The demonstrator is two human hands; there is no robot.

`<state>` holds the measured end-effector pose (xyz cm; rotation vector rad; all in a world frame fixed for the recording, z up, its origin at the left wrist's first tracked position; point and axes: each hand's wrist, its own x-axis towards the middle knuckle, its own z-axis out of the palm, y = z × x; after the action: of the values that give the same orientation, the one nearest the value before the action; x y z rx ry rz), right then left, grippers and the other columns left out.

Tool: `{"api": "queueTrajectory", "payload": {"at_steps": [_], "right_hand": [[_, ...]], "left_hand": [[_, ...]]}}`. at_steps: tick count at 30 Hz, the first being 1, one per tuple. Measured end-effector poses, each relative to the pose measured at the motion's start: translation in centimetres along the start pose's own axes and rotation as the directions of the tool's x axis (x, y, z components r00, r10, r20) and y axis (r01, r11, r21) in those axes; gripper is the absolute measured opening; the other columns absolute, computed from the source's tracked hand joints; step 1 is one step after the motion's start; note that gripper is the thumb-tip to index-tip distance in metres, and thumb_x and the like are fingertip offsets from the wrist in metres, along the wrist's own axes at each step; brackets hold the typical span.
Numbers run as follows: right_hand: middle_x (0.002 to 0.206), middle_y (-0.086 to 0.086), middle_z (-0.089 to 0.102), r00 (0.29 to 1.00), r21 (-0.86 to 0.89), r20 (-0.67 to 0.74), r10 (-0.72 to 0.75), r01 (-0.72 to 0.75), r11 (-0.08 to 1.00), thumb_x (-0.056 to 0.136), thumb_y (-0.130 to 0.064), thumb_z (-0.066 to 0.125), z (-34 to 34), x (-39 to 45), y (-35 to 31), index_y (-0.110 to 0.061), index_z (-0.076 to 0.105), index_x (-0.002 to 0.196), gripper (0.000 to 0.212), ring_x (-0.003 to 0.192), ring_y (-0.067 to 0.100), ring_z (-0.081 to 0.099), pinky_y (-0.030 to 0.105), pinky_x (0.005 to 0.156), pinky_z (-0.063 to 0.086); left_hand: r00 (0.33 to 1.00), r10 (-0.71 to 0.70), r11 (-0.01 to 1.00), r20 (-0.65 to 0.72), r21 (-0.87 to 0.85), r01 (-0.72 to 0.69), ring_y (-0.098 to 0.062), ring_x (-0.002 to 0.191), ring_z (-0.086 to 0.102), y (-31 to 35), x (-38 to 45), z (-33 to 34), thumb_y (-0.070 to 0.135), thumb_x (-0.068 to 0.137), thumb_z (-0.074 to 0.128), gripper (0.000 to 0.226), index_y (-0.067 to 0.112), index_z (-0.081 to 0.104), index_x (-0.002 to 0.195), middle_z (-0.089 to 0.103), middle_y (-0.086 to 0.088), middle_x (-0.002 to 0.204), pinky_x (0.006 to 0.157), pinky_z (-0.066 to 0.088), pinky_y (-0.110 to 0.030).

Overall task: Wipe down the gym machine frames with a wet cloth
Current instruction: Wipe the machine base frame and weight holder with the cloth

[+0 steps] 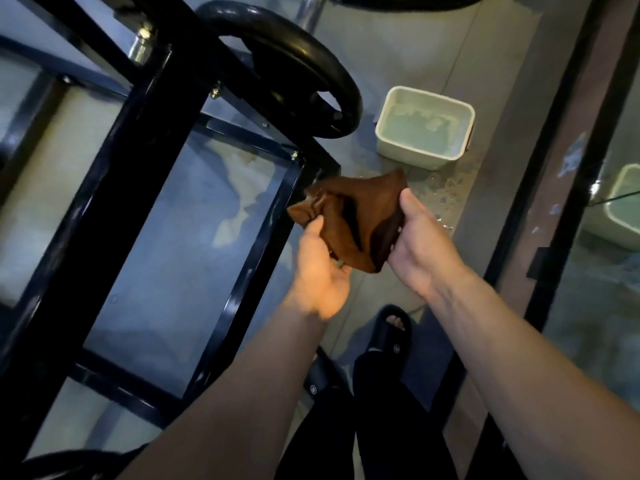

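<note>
so both hands are clamped on the brown cloth [353, 216] at once, the left hand [320, 268] pinching the bunched end and the right hand [420, 244] gripping the other edge, with the cloth stretched between them in mid air just beside the corner of the black machine frame [263, 244]. it isn't touching the frame as far as i can tell. biggest risk from here imo is drips: if that cloth is soaked, squeezing or unfolding it over the floor [408, 57] adds to the puddle already spread by the white tub [424, 128], and the person is standing right there in open black slides [391, 329], so a slip looks possible. also a loosely held wad could snag on the bolt heads at the frame corner or just smear grime. materials wise: the cloth looks soft, limp and creased, darker on 1 fold, maybe from damp. the frame is glossy square steel tubing with hard edges, the weight plate [304, 64] above it is a rounded rubbery ring, the tub is smooth plastic with rounded corners holding foamy water, and the floor looks slick.
</note>
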<state>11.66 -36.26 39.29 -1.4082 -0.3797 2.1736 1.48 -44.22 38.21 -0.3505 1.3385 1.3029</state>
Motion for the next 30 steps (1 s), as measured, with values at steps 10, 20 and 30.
{"api": "queueTrajectory", "payload": {"at_steps": [10,20,30], "right_hand": [[0.146,0.019,0.058,0.895,0.038,0.374,0.245,-0.279,0.96,0.109,-0.05,0.03,0.7,-1.7,-1.0,-0.008,0.05,0.152,0.063,0.129,0.031,0.062,0.048,0.107,0.051],[0.137,0.022,0.064,0.858,-0.216,0.436,0.272,-0.194,0.957,0.1,-0.011,0.045,6.1,-3.0,-3.1,-0.01,0.056,0.143,0.044,0.117,0.033,0.069,0.042,0.092,0.061],[0.101,-0.008,0.073,0.952,-0.811,0.203,-0.231,0.296,0.505,0.105,-0.024,0.06,9.3,-2.6,1.1,-0.022,0.066,0.119,0.015,0.1,0.016,0.072,0.029,0.09,0.056]], "left_hand": [[0.917,-0.085,0.969,-0.389,0.184,0.167,-0.039,0.123,0.06,0.5,-0.7,-6.1,0.028,0.101,0.049,0.049,-0.002,0.056,0.139,0.06,-0.022,0.138,0.104,0.05,-0.048],[0.933,0.14,0.89,0.331,0.371,-0.265,-0.027,0.116,0.062,9.5,-3.2,-6.4,0.02,0.088,0.06,0.04,0.003,0.065,0.124,0.069,-0.009,0.122,0.114,0.043,-0.045],[0.865,0.461,0.661,0.2,0.573,-0.485,-0.014,0.096,0.075,11.5,-7.0,-8.5,0.012,0.095,0.068,0.011,0.012,0.074,0.105,0.078,-0.002,0.101,0.088,0.061,-0.031]]}}
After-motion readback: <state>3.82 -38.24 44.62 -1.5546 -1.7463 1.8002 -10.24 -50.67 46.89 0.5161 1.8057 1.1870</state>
